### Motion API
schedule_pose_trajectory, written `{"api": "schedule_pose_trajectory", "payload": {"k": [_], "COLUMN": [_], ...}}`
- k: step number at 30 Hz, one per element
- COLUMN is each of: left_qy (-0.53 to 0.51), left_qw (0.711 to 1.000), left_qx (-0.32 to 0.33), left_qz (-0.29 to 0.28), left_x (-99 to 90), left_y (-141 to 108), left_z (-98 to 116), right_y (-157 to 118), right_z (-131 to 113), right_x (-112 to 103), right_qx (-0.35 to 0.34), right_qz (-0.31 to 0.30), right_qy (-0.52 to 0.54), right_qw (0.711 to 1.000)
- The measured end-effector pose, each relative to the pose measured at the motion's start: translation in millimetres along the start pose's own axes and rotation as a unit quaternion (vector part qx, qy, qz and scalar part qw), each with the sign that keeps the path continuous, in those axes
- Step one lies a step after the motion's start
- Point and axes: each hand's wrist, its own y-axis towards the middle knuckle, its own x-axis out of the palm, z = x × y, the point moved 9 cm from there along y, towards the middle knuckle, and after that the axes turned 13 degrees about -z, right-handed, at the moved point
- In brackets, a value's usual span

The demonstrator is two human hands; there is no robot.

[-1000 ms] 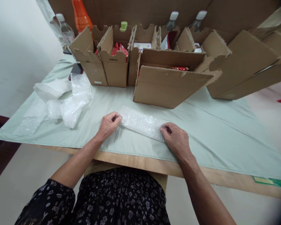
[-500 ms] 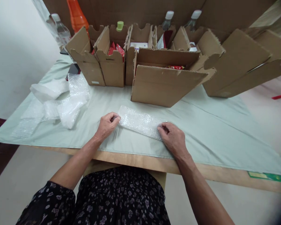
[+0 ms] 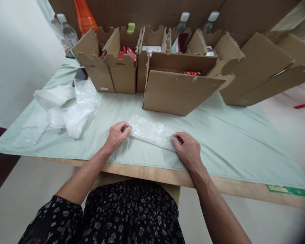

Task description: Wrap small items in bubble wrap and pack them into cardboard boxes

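Both ends of bubble-wrap strip (image 3: pixel 152 131) pinched, left hand (image 3: pixel 117 134), right hand (image 3: pixel 188 148); grips partly hidden.

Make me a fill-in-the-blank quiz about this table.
The left hand and right hand both hold ____.
The open boxes are made of ____.
The brightly coloured bottle at back left is ____.
The caps on the two clear bottles at back right are ____.

Missing words: bubble wrap; cardboard; orange; white.

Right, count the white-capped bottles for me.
3: the left bottle beside the orange container, the middle bottle and right bottle at the back of the open boxes. Boxes may hide more.
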Motion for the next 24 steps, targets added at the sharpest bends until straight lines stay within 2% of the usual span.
{"api": "schedule_pose_trajectory", "payload": {"k": [24], "left_qy": [0.042], "left_qw": [0.999], "left_qx": [0.012], "left_qz": [0.004], "left_x": [1.0], "left_y": [1.2], "left_z": [0.3], "right_y": [0.0], "right_z": [-3.8], "right_x": [-0.1], "right_qx": [-0.018], "right_qz": [0.023], "right_qy": [-0.01], "right_qw": [1.0]}}
